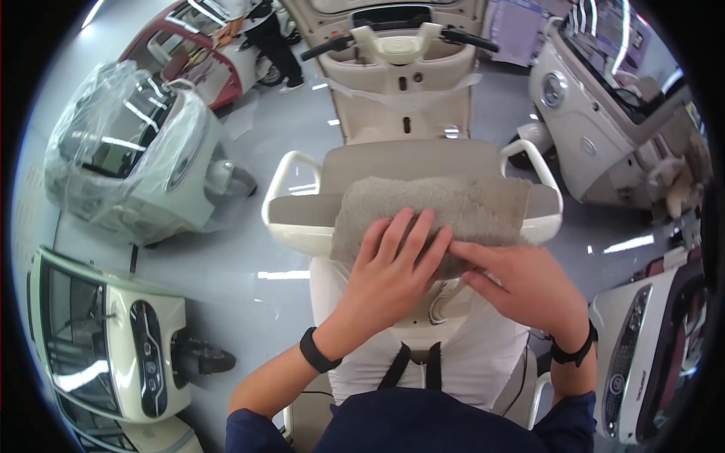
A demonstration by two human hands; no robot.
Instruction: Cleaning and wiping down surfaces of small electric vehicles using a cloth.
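Note:
A grey-brown fuzzy cloth or mat (pixel 430 195) lies over the middle of a taupe padded seat (pixel 410 157) with cream armrest rails. My left hand (pixel 391 266) rests on the cloth with its fingers spread, pressing its near part. Close beside it, my right hand (pixel 510 277) touches the cloth's near edge, its index fingertip meeting the left hand's little finger. Whether the right fingers pinch the material cannot be told. The cloth's underside is hidden.
Beyond the seat stands a beige front panel with a handlebar (pixel 399 45). A plastic-wrapped vehicle (pixel 192 153) and a cream vehicle (pixel 170 317) are on the left, with more small vehicles (pixel 589 130) on the right. A person (pixel 272 39) stands at the upper left.

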